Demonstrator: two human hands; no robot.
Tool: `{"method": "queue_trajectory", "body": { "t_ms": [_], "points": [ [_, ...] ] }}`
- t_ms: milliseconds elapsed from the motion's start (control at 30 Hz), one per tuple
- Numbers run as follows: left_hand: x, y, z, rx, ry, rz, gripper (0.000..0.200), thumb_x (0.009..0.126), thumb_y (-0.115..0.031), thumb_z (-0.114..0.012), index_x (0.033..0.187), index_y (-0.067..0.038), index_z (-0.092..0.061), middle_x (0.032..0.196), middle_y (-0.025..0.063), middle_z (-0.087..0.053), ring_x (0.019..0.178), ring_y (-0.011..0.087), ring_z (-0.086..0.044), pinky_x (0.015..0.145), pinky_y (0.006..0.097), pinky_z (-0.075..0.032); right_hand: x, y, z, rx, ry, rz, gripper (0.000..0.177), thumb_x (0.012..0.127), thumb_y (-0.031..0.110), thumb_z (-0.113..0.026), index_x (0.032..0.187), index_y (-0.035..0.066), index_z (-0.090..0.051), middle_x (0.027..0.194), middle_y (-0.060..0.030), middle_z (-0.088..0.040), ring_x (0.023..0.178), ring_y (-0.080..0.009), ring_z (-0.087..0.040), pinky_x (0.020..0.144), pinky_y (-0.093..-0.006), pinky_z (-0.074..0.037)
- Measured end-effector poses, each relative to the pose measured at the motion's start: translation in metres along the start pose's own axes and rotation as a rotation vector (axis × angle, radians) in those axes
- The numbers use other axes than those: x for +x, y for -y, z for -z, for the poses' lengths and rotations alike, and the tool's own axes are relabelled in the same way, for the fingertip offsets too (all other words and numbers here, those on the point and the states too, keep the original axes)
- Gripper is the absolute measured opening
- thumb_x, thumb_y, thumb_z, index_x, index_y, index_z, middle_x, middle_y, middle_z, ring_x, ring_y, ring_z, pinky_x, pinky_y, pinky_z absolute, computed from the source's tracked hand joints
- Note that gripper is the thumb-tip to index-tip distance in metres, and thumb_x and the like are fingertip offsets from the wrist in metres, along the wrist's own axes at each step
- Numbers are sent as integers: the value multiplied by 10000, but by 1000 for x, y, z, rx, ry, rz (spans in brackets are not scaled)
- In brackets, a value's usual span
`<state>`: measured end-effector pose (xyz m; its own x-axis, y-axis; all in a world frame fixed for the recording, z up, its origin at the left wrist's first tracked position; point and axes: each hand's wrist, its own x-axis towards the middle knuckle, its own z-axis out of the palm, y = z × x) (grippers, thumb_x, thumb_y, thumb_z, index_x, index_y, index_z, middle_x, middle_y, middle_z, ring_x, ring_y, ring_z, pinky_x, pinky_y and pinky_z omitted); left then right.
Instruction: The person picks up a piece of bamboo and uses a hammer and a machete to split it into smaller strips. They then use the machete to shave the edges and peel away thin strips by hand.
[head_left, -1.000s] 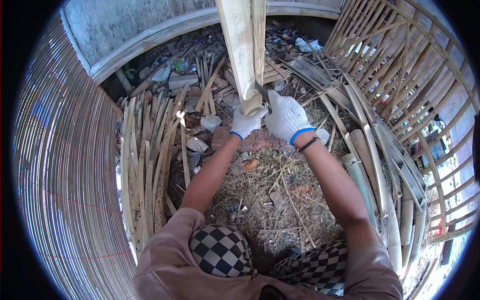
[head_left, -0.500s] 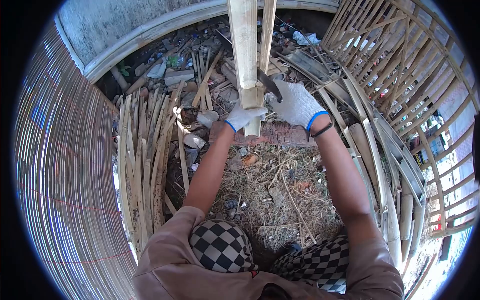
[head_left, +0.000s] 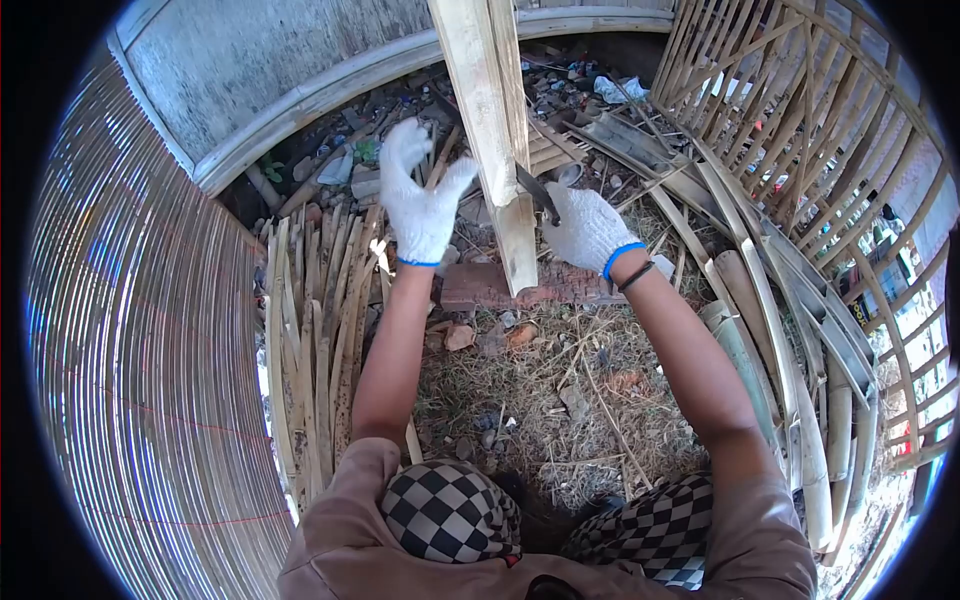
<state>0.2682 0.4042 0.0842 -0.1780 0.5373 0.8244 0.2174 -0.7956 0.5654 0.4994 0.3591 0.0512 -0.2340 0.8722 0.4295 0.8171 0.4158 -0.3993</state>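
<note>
A long pale bamboo piece [head_left: 478, 95] stands upright before me, split lengthwise, its lower end close to a reddish brick block [head_left: 472, 286]. In the split sits the dark blade of a large knife [head_left: 538, 192]; part of it also shows on the far left side of the bamboo. My right hand [head_left: 588, 225], in a white knit glove with a blue cuff, is closed at the near end of this knife; the handle is hidden. Off the bamboo, to its left, my gloved left hand [head_left: 420, 205] is raised with thumb and fingers spread, holding nothing.
Split bamboo strips [head_left: 315, 340] lie piled at the left, beside a slatted bamboo screen [head_left: 150, 330]. Bamboo lengths [head_left: 770, 340] lie along the right, below a bamboo lattice [head_left: 800, 130]. Rubble and scraps lie behind, up to a grey wall [head_left: 270, 70]. Dry grass [head_left: 560, 410] covers the ground.
My left hand has let go of the bamboo's lower end and moved up and left, opening. The bamboo now leans, its top farther left. My right hand stays on the knife.
</note>
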Motion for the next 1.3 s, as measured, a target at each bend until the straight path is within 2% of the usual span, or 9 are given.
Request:
{"method": "queue_trajectory", "body": {
  "t_ms": [100,167,200,433,567,600,1033,1167,1300],
  "points": [
    [87,-63,-14,-14,114,-104,688,821,-351,-912,1326,25,-634,1187,159,-720,1040,219,-703,921,370,-573,7,2,-8,13,31,18,329,868,207,-667,1108,-13,-622,922,-303,-685,920,-498,-674,776,-553,-542],
    [129,-75,-22,-190,280,132,599,855,-367,-887,1243,47,-698,1097,151,-757,960,216,-739,845,361,-602,13,8,-11,39,69,24,312,863,219,-662,1057,-24,-635,919,-309,-681,917,-500,-673,781,-545,-543],
    [144,-69,-24,-184,280,166,563,873,-349,-874,1230,50,-699,1094,140,-753,952,197,-734,830,345,-602,16,13,-4,32,177,-52,480,861,347,-690,1144,-40,-676,1105,-321,-708,1088,-467,-686,938,-542,-558],
    [182,-43,-41,-37,322,173,526,905,-378,-837,1174,60,-727,993,141,-759,828,195,-740,739,359,-620,17,20,-7,228,182,-160,553,846,365,-718,1167,-82,-660,1074,-318,-721,1052,-482,-697,932,-526,-557],
    [172,-50,-65,-285,214,333,265,978,-261,-766,1016,-1,-733,804,47,-702,673,154,-643,603,317,-507,20,2,-27,574,172,-195,537,839,315,-709,1178,-99,-657,977,-268,-745,929,-379,-754,842,-447,-593],
    [166,-59,-65,-245,178,302,238,988,-238,-751,1008,-2,-722,791,47,-692,654,153,-638,581,309,-502,6,30,11,712,300,-334,392,900,218,-698,1177,-54,-639,787,-89,-699,645,-139,-682,535,-323,-523],
    [154,-65,-66,-89,-28,101,228,983,-221,-743,1032,0,-711,788,43,-689,647,161,-644,578,319,-507,-1,52,-30,1283,295,-501,192,927,179,-694,1000,15,-626,738,-42,-617,498,-131,-558,434,-322,-468],
    [144,-78,-78,-86,-40,185,247,978,-226,-748,1058,6,-716,822,45,-705,674,152,-639,609,324,-512,11,117,-58,1459,-182,-671,158,920,154,-680,909,26,-586,716,-73,-616,457,-178,-540,426,-363,-492],
    [148,-74,-71,-151,22,190,251,977,-234,-750,1067,0,-722,842,44,-711,685,148,-638,618,325,-516,0,73,-44,1545,224,-608,207,936,191,-714,1005,27,-607,704,-40,-604,467,-152,-553,436,-336,-502]
  ]
}}
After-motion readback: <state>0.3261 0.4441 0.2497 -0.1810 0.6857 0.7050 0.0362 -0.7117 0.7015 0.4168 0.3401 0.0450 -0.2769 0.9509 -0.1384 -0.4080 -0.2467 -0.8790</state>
